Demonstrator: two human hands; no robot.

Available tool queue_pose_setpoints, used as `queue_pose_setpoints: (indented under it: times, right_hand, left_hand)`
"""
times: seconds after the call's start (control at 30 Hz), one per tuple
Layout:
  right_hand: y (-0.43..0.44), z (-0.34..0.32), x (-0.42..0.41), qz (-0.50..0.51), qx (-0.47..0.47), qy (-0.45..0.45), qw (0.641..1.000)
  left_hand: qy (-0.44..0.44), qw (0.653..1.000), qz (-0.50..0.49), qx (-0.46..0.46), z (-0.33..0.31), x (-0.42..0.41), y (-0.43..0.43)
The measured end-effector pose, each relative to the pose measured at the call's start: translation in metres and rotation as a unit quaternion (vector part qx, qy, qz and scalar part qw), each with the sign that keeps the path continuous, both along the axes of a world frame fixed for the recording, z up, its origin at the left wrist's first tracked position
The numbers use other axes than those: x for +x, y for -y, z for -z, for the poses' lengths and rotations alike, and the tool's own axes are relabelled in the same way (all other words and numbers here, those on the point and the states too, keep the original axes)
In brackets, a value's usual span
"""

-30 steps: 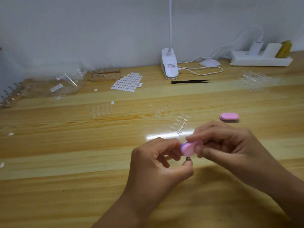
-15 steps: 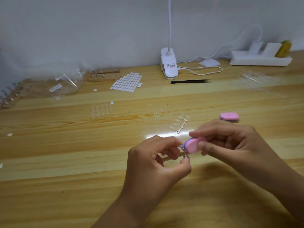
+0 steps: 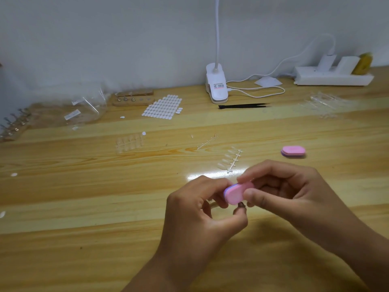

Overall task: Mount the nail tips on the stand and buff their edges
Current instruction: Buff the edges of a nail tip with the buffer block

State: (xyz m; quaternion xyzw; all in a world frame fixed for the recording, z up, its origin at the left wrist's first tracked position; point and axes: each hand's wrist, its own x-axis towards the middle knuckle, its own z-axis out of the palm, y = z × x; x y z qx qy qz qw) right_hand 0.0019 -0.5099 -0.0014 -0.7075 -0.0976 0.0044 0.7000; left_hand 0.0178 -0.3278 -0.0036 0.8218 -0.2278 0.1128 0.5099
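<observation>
My right hand [image 3: 288,192] pinches a small pink buffer block [image 3: 236,193] between thumb and forefinger. My left hand [image 3: 197,213] pinches a small metal stand peg [image 3: 241,206], whose dark round end shows just below the buffer. The nail tip on it is hidden behind the buffer and my fingers. A sprue of clear nail tips [image 3: 230,160] lies on the table just beyond my hands. A wooden stand base [image 3: 132,99] with a few pegs sits at the back left.
A second pink buffer [image 3: 293,151] lies to the right. An empty sprue [image 3: 207,141], loose clear tips [image 3: 129,142], a sheet of white adhesive tabs [image 3: 163,106], black tweezers [image 3: 244,106], a clip lamp [image 3: 216,85], a power strip [image 3: 332,75] and plastic bags [image 3: 84,110] are farther back.
The buffer has slid back and forth against the piece in my left hand, and it now tilts lower and nearer my left fingers. Both hands stay in the same spot.
</observation>
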Motion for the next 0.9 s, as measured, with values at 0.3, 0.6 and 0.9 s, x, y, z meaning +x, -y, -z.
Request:
queue_pose_setpoints:
  times: [0.3, 0.6, 0.9]
  right_hand:
    - [0.008, 0.0, 0.004, -0.01, -0.056, 0.025, 0.998]
    - [0.003, 0.008, 0.004, 0.004, -0.125, 0.071, 0.99]
    - [0.007, 0.008, 0.009, 0.123, -0.072, 0.075, 0.987]
  left_hand:
    - [0.004, 1.0, 0.004, -0.015, 0.0, 0.001, 0.0]
    - [0.003, 1.0, 0.017, -0.016, 0.002, 0.0, 0.0]
    - [-0.101, 0.991, 0.003, -0.087, 0.004, -0.002, 0.003]
